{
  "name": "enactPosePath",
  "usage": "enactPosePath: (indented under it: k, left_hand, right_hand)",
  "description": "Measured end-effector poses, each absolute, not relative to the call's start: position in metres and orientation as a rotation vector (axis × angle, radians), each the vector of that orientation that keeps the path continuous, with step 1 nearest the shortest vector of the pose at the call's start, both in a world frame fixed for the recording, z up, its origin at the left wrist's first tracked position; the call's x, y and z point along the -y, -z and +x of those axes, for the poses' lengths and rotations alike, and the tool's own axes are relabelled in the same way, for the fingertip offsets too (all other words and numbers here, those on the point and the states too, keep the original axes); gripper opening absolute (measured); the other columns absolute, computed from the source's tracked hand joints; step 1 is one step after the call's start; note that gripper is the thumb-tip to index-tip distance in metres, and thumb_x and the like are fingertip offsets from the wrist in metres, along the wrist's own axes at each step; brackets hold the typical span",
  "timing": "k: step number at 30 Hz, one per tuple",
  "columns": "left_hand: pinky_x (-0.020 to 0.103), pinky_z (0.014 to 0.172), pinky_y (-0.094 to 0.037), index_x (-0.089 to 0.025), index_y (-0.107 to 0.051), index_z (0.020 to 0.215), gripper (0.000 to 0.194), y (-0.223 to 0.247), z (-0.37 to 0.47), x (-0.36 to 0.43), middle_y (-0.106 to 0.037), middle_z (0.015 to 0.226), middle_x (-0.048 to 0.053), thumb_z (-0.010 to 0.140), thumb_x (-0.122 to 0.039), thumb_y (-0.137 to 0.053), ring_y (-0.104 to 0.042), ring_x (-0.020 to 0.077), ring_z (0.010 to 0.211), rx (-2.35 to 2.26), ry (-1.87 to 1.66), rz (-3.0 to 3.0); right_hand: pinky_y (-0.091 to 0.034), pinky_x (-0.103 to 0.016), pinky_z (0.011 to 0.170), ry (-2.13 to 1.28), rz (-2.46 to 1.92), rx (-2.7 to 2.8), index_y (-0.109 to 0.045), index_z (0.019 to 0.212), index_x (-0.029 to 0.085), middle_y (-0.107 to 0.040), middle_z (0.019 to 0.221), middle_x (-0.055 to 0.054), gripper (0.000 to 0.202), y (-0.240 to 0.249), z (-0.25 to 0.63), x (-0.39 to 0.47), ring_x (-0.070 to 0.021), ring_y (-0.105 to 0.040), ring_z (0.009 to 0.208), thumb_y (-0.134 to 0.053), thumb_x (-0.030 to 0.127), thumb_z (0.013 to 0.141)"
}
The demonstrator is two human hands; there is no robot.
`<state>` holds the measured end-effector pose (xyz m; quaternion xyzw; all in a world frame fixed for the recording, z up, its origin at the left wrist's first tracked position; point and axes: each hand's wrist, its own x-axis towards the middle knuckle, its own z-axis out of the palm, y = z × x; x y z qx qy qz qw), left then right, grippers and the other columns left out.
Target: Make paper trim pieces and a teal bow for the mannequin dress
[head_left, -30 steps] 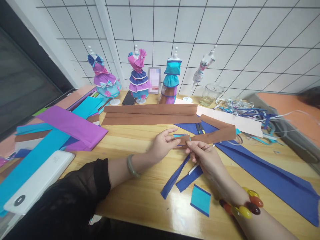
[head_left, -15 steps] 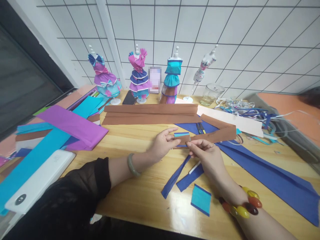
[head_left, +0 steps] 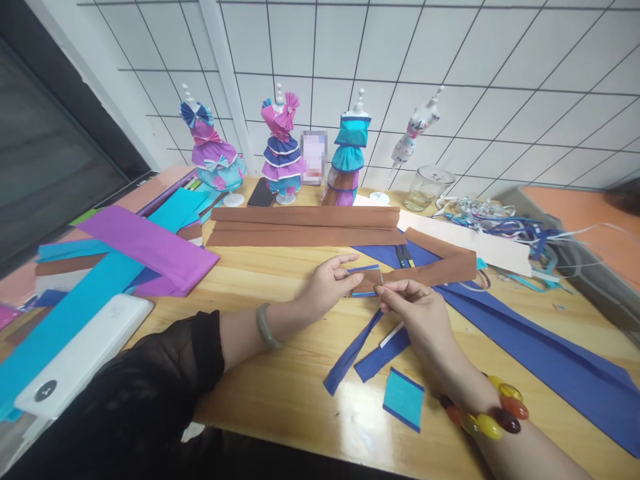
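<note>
A small brown piece of thin paper or cloth [head_left: 369, 281] lies over a blue-edged teal piece, whose edges show above and below it. From the left, my left hand [head_left: 327, 288] holds its left side between thumb and fingers. My right hand [head_left: 419, 308] pinches the lower right corner with thumb and forefinger. Just beyond that hand is a folded brown strip [head_left: 440, 267]. Two narrow blue strips, one plain [head_left: 350, 357] and one white-edged [head_left: 383, 357], lie below the hands, with a separate blue-edged teal square [head_left: 404, 399] nearer me.
Behind are a long brown strip [head_left: 305, 227], dressed mini mannequins [head_left: 215, 147], a bare mannequin [head_left: 415, 133] and a glass jar [head_left: 427, 187]. Coloured sheets [head_left: 145, 247] and a white device [head_left: 83, 357] sit left; a large blue sheet [head_left: 545, 360] and tangled ribbons [head_left: 480, 213] right.
The brown piece has shifted up over the teal piece, covering most of the teal that showed before. Both hands keep nearly the same place. The whole view has shifted slightly.
</note>
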<state>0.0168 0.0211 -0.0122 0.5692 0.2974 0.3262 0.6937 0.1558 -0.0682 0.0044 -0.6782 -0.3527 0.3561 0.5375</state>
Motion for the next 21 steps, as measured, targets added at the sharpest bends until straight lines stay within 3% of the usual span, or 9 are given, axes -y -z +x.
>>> enactPosePath:
  k: [17, 21]
  left_hand:
    - [0.018, 0.048, -0.031, -0.018, -0.050, 0.119, 0.051, 0.0187, 0.0159, -0.0238, -0.046, 0.056, -0.006, 0.075, -0.039, -0.062, -0.041, 0.0054, 0.049, -0.655, -0.745, 1.308]
    - [0.019, 0.054, -0.038, -0.016, -0.049, 0.119, 0.052, 0.0164, 0.0175, -0.0222, -0.059, 0.068, 0.000, 0.075, -0.039, -0.063, -0.050, 0.0070, 0.057, -0.620, -0.715, 1.243]
  right_hand:
    - [-0.044, -0.023, 0.051, -0.905, -1.578, 0.822, -0.064, 0.068, 0.016, -0.062, 0.054, 0.000, 0.027, 0.0028, 0.1592, 0.0666, -0.0112, -0.055, 0.048, -0.076, 0.039, 0.060]
    - [-0.043, -0.023, 0.052, -0.881, -1.593, 0.833, -0.064, 0.068, 0.016, -0.062, 0.053, -0.001, 0.026, 0.0004, 0.1590, 0.0677, -0.0114, -0.055, 0.049, -0.075, 0.039, 0.060]
